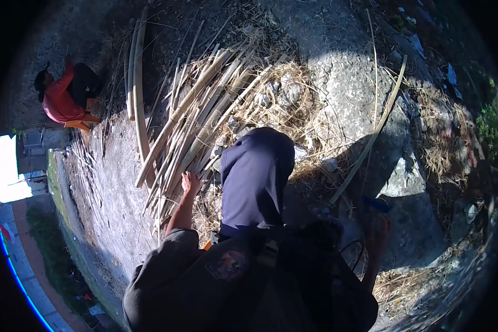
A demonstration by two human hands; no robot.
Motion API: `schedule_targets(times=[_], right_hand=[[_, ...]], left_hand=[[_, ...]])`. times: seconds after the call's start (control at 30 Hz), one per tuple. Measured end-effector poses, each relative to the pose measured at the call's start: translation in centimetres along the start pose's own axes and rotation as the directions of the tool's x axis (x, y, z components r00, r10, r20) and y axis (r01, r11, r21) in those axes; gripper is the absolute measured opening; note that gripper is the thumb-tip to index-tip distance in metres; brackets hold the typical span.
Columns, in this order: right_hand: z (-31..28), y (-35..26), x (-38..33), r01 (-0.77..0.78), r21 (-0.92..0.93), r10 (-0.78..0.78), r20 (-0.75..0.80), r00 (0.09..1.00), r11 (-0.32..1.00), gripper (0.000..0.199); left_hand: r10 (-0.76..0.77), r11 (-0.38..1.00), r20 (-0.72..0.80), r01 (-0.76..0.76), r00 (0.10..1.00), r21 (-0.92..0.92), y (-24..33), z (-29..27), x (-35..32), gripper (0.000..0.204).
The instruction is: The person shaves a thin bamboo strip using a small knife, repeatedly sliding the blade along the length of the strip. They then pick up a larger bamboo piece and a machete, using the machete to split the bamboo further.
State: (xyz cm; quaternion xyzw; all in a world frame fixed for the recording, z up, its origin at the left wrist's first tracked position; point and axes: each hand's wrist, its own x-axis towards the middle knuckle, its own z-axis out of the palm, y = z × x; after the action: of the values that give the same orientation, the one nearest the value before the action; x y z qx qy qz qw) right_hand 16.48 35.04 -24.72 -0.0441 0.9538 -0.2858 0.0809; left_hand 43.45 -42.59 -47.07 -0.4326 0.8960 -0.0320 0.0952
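My left hand [191, 183] reaches to the near end of a heap of split bamboo strips [196, 124]. Its fingers are apart and slightly bent, and I see nothing gripped in them. In deep shade on the right, my right hand [378, 228] is closed around a dark thing with a blue part [375, 203] showing beyond the fingers; its kind is too dark to make out. A long single bamboo strip [375, 134] lies on the ground beyond that hand. My bent knee [257, 171], in dark blue trousers, stands between my hands.
Dry shavings [304, 105] and stones lie beyond my knee. Two long bamboo pieces [139, 83] rest left of the heap. At the far left a person in a red top [63, 99] sits on an orange seat [83, 121]. Green plants [489, 119] grow at the right edge.
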Motion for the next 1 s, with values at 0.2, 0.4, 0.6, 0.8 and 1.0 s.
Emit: schedule_targets(times=[0.2,0.4,0.6,0.8,1.0], right_hand=[[0.5,-2.3,0.8,0.046,-0.046,-0.044,0.055,0.998,0.998,0.041],[1.3,-2.1,0.6,0.072,-0.02,-0.07,0.063,0.996,0.997,0.04],[1.2,-1.1,-0.2,0.072,-0.035,-0.07,0.071,0.995,0.997,0.039],[2.8,-1.2,-0.2,0.061,-0.017,-0.06,0.037,0.998,0.998,0.04],[3.4,-2.3,-0.5,0.045,0.014,-0.046,0.061,0.997,0.999,0.039]], left_hand=[[0.102,0.974,-0.035,-0.107,0.994,-0.2,-3.1,-3.2,-0.5,0.031],[0.077,0.903,0.085,-0.034,0.993,-0.427,-2.8,-7.3,-1.9,0.017],[0.138,0.343,0.62,0.55,0.772,-0.761,-2.8,-11.5,-1.7,0.023],[0.159,0.938,-0.145,-0.195,0.977,-0.287,-4.4,-11.7,1.9,0.009],[0.47,0.737,-0.094,-0.449,0.878,-0.506,7.3,-9.7,-1.3,0.035]])
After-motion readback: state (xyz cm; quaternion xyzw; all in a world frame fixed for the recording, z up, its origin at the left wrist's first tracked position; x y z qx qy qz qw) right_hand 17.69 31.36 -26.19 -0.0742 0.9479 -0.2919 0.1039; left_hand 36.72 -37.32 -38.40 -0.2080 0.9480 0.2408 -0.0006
